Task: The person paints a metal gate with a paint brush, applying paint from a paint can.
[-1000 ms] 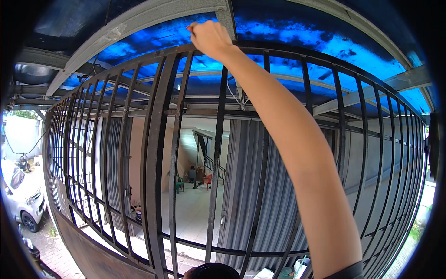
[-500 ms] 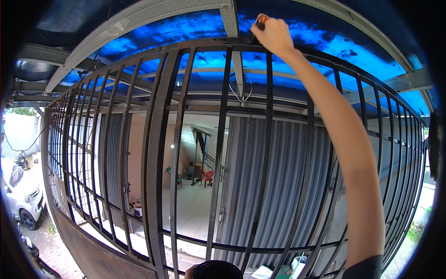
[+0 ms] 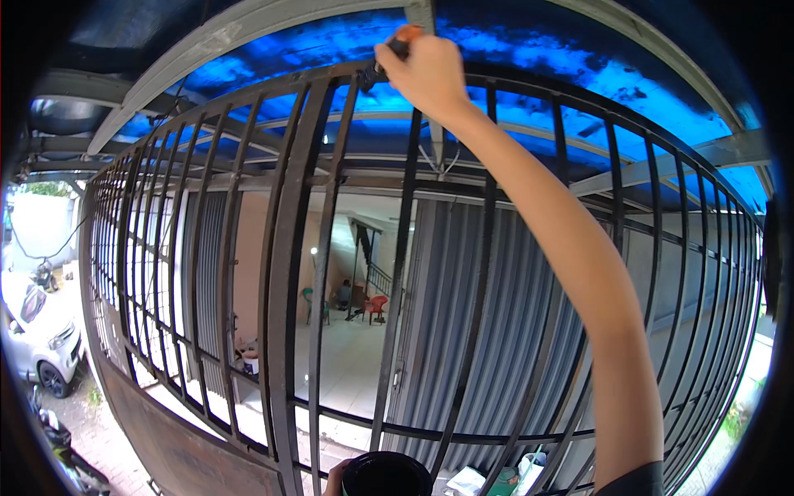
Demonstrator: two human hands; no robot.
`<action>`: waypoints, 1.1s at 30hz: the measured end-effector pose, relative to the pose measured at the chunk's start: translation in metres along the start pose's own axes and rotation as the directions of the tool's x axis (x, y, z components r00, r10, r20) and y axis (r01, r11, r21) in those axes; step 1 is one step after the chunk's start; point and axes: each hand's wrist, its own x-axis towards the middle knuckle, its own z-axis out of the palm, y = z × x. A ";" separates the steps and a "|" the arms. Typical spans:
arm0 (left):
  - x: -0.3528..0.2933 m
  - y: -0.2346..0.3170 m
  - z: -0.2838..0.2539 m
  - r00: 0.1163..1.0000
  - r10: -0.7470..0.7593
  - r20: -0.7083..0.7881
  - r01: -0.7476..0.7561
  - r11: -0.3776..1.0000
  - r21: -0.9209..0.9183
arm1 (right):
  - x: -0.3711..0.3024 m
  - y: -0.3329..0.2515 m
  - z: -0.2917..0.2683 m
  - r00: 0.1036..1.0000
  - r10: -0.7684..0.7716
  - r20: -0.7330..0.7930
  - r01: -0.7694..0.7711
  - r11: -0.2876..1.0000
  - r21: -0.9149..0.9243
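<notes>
My right hand (image 3: 437,73) is raised at the upper middle, its fingers closed around the orange and black handle of a paintbrush (image 3: 371,78). The dark bristles meet the top rail of a tall metal gate (image 3: 279,347), near a wide upright post. Much of the gate is black; some bars on the left look browner and duller. At the lower edge, my left hand (image 3: 336,478) grips a round black paint can (image 3: 386,475) by its side. Only a few of those fingers show, and the can's inside looks dark.
Behind the bars stand grey folding shutters (image 3: 471,314) and a tiled room with a red chair (image 3: 376,307). Steel beams (image 3: 207,50) and a blue translucent roof run overhead. To the left are a white car (image 3: 41,335) and a motorcycle (image 3: 62,446). A green container (image 3: 503,481) lies beyond the gate.
My right hand has moved left along the top rail with the paintbrush, toward the wide post. The paint can sits slightly higher in view, still in my left hand.
</notes>
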 end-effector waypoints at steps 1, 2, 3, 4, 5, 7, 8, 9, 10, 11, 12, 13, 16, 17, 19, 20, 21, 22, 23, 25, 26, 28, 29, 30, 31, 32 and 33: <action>0.002 0.002 -0.001 1.000 -0.017 -0.020 0.017 1.000 0.003 | -0.015 -0.008 -0.010 0.993 0.106 0.048 -0.113 0.977 0.182; 0.003 0.004 -0.002 1.000 -0.012 -0.026 0.012 1.000 -0.001 | -0.036 -0.021 -0.025 0.968 0.225 0.115 -0.252 0.893 0.372; 0.002 0.005 -0.005 0.999 -0.019 -0.047 0.019 1.000 -0.003 | -0.059 -0.039 -0.038 0.921 0.325 0.215 -0.389 0.744 0.543; 0.001 0.007 -0.009 0.998 0.015 -0.060 -0.011 0.998 0.054 | -0.082 -0.056 -0.051 0.881 0.360 0.306 -0.470 0.603 0.644; 0.002 0.007 -0.011 0.997 0.053 -0.063 -0.046 0.993 0.112 | -0.102 -0.072 -0.066 0.838 0.378 0.395 -0.538 0.447 0.715; 0.002 0.007 -0.007 0.990 -0.097 -0.106 0.108 0.989 0.104 | -0.143 -0.106 -0.105 0.716 0.434 0.546 -0.684 0.279 0.674; 0.001 0.008 -0.005 0.991 -0.084 -0.101 0.095 0.990 0.108 | -0.164 -0.120 -0.122 0.670 0.438 0.599 -0.715 0.165 0.680; 0.001 0.006 -0.005 0.994 -0.068 -0.088 0.078 0.991 0.113 | -0.185 -0.133 -0.139 0.625 0.441 0.644 -0.735 0.054 0.676; -0.001 0.000 -0.007 0.997 -0.051 -0.061 0.059 0.989 0.134 | -0.205 -0.140 -0.149 0.615 0.357 0.703 -0.767 0.062 0.639; -0.005 -0.001 -0.008 0.994 -0.073 -0.087 0.085 0.986 0.145 | -0.222 -0.147 -0.156 0.603 0.259 0.755 -0.791 0.071 0.607; -0.004 -0.002 -0.007 0.991 -0.086 -0.099 0.099 0.986 0.131 | -0.234 -0.151 -0.161 0.568 0.189 0.801 -0.822 0.076 0.565; -0.004 -0.004 -0.007 0.989 -0.098 -0.111 0.111 0.987 0.116 | -0.242 -0.155 -0.165 0.529 0.118 0.841 -0.849 0.086 0.522; -0.010 -0.006 -0.002 0.993 -0.091 -0.080 0.098 0.991 0.087 | -0.256 -0.168 -0.174 0.455 -0.005 0.890 -0.868 0.222 0.445; -0.011 -0.004 -0.001 0.994 -0.091 -0.056 0.096 0.990 0.101 | -0.261 -0.172 -0.174 0.456 -0.002 0.890 -0.869 0.216 0.445; -0.014 -0.002 0.002 0.994 -0.100 -0.043 0.104 0.987 0.121 | -0.269 -0.179 -0.171 0.524 -0.116 0.844 -0.787 0.312 0.531; -0.016 0.000 0.003 0.993 -0.109 -0.034 0.112 0.984 0.137 | -0.272 -0.184 -0.169 0.545 -0.126 0.829 -0.769 0.319 0.554; -0.018 0.000 0.003 0.993 -0.113 -0.032 0.117 0.983 0.139 | -0.274 -0.187 -0.168 0.544 -0.122 0.830 -0.772 0.315 0.552; -0.018 0.000 0.004 0.994 -0.112 -0.011 0.113 0.985 0.130 | -0.276 -0.189 -0.167 0.551 -0.150 0.821 -0.750 0.343 0.566; -0.018 -0.001 0.006 0.994 -0.112 0.015 0.110 0.987 0.121 | -0.278 -0.189 -0.166 0.556 -0.174 0.813 -0.728 0.371 0.577; -0.018 0.001 0.008 0.992 -0.124 0.030 0.119 0.983 0.138 | -0.282 -0.191 -0.164 0.536 -0.181 0.824 -0.734 0.381 0.562; -0.019 0.001 0.009 0.991 -0.128 0.031 0.122 0.981 0.153 | -0.285 -0.192 -0.162 0.507 -0.205 0.837 -0.748 0.377 0.546; -0.020 0.000 0.009 0.989 -0.141 0.040 0.135 0.981 0.137 | -0.289 -0.193 -0.163 0.474 -0.224 0.851 -0.765 0.374 0.525; -0.020 0.000 0.009 0.988 -0.147 0.039 0.141 0.982 0.123 | -0.290 -0.192 -0.164 0.491 -0.218 0.844 -0.764 0.359 0.537; -0.019 0.002 0.010 0.988 -0.149 0.039 0.143 0.982 0.122 | -0.291 -0.192 -0.164 0.507 -0.210 0.836 -0.762 0.343 0.549; -0.019 0.005 0.011 0.982 -0.187 0.034 0.179 0.971 0.158 | -0.292 -0.192 -0.164 0.506 -0.211 0.837 -0.764 0.342 0.548; -0.017 0.006 0.012 0.974 -0.224 0.036 0.213 0.958 0.193 | -0.293 -0.192 -0.165 0.499 -0.208 0.842 -0.772 0.334 0.540; -0.017 0.003 0.013 0.973 -0.225 0.043 0.213 0.958 0.191 | -0.292 -0.191 -0.165 0.491 -0.204 0.847 -0.781 0.327 0.532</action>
